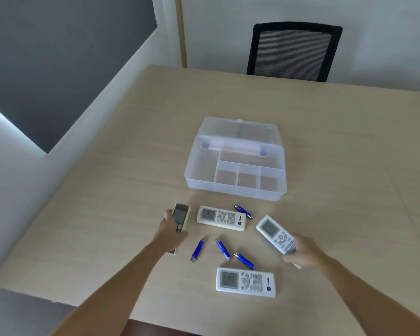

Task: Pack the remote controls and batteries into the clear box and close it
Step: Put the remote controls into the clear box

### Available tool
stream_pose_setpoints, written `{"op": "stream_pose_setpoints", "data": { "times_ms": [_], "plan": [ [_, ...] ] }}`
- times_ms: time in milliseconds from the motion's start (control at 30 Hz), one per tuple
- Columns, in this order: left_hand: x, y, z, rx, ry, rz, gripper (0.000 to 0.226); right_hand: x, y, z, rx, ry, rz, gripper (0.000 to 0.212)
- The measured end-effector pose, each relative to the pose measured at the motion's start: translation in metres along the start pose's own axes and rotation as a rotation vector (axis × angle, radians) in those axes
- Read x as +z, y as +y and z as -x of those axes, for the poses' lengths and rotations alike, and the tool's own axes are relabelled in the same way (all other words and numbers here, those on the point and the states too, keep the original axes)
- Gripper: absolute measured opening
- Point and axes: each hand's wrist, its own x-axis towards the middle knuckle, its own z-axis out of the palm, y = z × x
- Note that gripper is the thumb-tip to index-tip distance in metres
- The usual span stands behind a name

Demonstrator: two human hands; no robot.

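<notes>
Head view — left hand [170,229] gripping a half-hidden beige remote [180,218], right hand [303,253] clasping a white remote [274,232] — its end covered.

Soft, even daylight is filling the room, and I am seeing no hard shadows; my arms are casting only faint, blurred shade on the pale table [325,146]. A bright strip of light is glowing along the wall [7,122] at my left, below the dark panel. The clear box [235,163] is looking milky, catching a gentle sheen without sharp glare. The whole picture is coming out slightly soft, and print on the remotes is smearing. The wide lens is bending the table edges and stretching my forearms toward the bottom corners.
</notes>
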Motion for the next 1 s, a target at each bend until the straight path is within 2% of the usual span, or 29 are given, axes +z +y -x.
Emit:
{"op": "stream_pose_setpoints", "data": {
  "times_ms": [100,167,300,367,500,600,733,867,1000],
  "plan": [
    [-0.027,0.040,-0.022,0.124,0.083,0.204,0.076,-0.031,-0.014,0.012,-0.002,-0.170,-0.184,0.045],
    [-0.042,0.071,-0.042,0.205,0.061,0.362,0.079,-0.057,-0.026,0.018,-0.060,-0.228,-0.295,0.048],
    [-0.048,0.123,-0.094,0.179,0.041,0.564,0.070,-0.117,-0.053,0.015,-0.200,-0.265,-0.467,0.060],
    [-0.041,0.142,-0.116,0.141,0.081,0.569,0.069,-0.140,-0.065,-0.001,-0.242,-0.258,-0.534,0.059],
    [-0.027,0.151,-0.154,0.070,0.051,0.433,0.074,-0.170,-0.085,-0.050,-0.258,-0.144,-0.505,0.046],
    [-0.018,0.148,-0.168,0.002,0.017,0.307,0.074,-0.180,-0.105,-0.091,-0.281,-0.028,-0.380,0.045],
    [-0.006,0.138,-0.178,0.000,-0.115,0.107,0.069,-0.175,-0.132,-0.147,-0.353,0.129,-0.143,0.042],
    [0.004,0.134,-0.184,0.016,-0.128,-0.008,0.055,-0.157,-0.151,-0.190,-0.409,0.099,-0.072,0.037],
    [0.012,0.135,-0.182,0.007,-0.006,-0.197,0.042,-0.135,-0.156,-0.216,-0.386,0.005,-0.120,0.038]
  ]
}}
